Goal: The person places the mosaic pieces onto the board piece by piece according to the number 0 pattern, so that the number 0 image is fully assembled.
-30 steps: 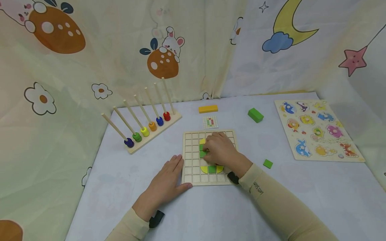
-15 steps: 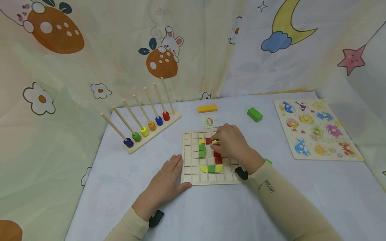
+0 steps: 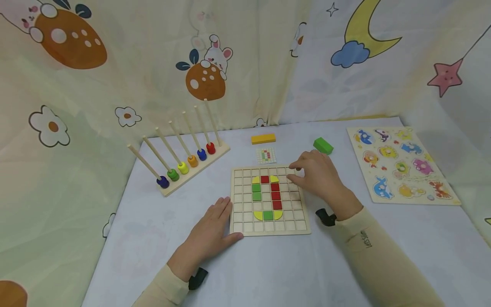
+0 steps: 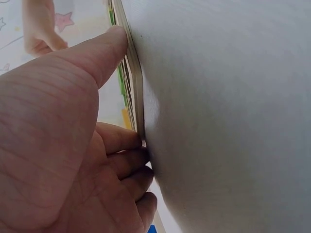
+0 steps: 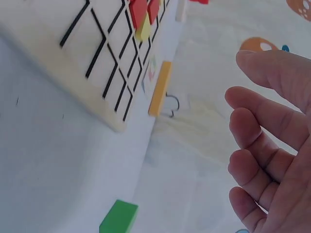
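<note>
A wooden grid board (image 3: 241, 216) lies flat on the white table. Set in its squares is a ring of tiles: red tiles (image 3: 275, 195), green tiles (image 3: 256, 192) and rounded yellow tiles (image 3: 258, 215). My left hand (image 3: 210, 229) rests at the board's left side, fingers straight along the edge and thumb at the near left corner. Over the board's upper right edge hovers my right hand (image 3: 320, 179). Its thumb and fingers are loosely bent and apart, with nothing between them, as the right wrist view also shows.
Behind the board lie a small pattern card (image 3: 266, 155) and a yellow bar (image 3: 263, 138). A green block (image 3: 323, 146) is just beyond my right hand. At the left stands a peg rack (image 3: 197, 172) with coloured beads; an animal puzzle board (image 3: 387, 164) lies at the right.
My right hand has drawn back from the tiles towards the board's right edge, uncovering the whole ring. A loose green tile at the right is now hidden behind my right arm. My left hand stays put.
</note>
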